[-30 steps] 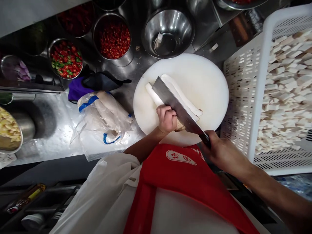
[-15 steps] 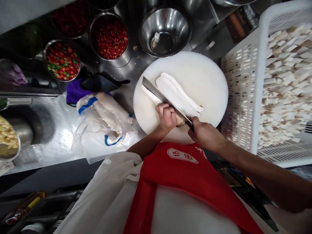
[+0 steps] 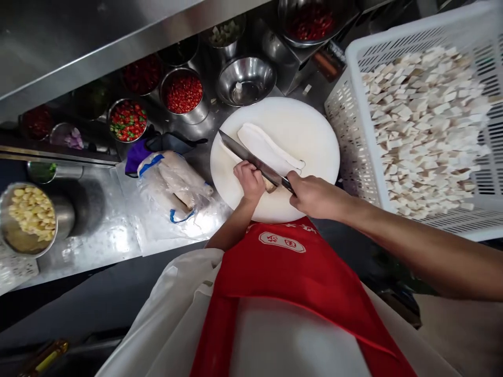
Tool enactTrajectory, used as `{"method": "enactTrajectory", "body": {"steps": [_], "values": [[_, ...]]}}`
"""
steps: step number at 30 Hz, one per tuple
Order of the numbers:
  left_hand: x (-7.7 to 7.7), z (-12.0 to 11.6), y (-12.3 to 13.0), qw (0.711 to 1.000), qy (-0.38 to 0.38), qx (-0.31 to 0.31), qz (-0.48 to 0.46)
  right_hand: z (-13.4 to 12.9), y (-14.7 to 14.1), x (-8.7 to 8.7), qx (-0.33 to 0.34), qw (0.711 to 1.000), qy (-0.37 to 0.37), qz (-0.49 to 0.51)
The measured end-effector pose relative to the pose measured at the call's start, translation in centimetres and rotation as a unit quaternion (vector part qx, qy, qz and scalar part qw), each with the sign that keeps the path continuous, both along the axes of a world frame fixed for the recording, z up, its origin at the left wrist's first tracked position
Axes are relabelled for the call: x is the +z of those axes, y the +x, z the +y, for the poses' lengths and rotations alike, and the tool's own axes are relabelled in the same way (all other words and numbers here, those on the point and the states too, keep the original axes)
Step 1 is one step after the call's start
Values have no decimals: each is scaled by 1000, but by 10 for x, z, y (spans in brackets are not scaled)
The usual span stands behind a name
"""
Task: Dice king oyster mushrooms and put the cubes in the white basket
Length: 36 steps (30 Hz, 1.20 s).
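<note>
My right hand (image 3: 312, 195) is wrapped round the handle of a long-bladed kitchen knife (image 3: 251, 157). The blade lies diagonally over a white round cutting board (image 3: 314, 131), along the length of a king oyster mushroom (image 3: 270, 186). Close against the near side of the blade, my left hand (image 3: 250, 180) has its fingers curled onto that mushroom, which is mostly hidden under hand and knife; its brownish end shows. Beyond the blade rest long white mushroom slices (image 3: 265, 145), flat on the board.
Right of the board stands a white slotted basket (image 3: 346, 125) with diced mushroom (image 3: 428, 136). A clear bag of whole mushrooms (image 3: 173, 178) lies left. Behind are a metal bowl (image 3: 261, 68) and pots of chopped chillies (image 3: 183, 94). Peeled garlic (image 3: 33, 212) fills a pot far left, and a steel shelf (image 3: 118, 47) overhangs.
My view has shifted and taken in more of the shelf and basket. Both hands keep their places on the knife and mushroom, with little visible movement against the board.
</note>
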State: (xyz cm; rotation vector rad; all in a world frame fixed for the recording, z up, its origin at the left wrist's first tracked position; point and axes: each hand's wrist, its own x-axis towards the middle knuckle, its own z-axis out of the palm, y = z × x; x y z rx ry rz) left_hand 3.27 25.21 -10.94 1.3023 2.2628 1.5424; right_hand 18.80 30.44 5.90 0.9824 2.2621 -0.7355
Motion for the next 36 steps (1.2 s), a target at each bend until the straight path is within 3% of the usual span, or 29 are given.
{"method": "enactTrajectory", "body": {"steps": [4,9,12,19,24,28,32,36], "values": [[-1,0,3,1000,-5,10,8,-13,24,3,-8,1000,-23,-17],[1,-1,0,999,-5,13,35,-36,18,-32,-83,995,-39,-47],[2,-4,-6,999,-18,2,48,-46,10,-46,-96,995,-35,-12],[-3,-24,-26,998,-44,13,31,-69,-7,-47,-72,993,-6,91],[7,-42,-17,996,-73,-51,6,-63,-4,-53,-84,990,-5,117],[23,-43,-14,985,-156,-25,-74,-41,19,-59,-116,984,-23,132],[35,-32,-32,958,-236,14,-165,-29,43,-65,-149,975,-50,160],[37,-21,-55,912,-231,57,-335,-34,54,-70,-181,960,-71,199]]}}
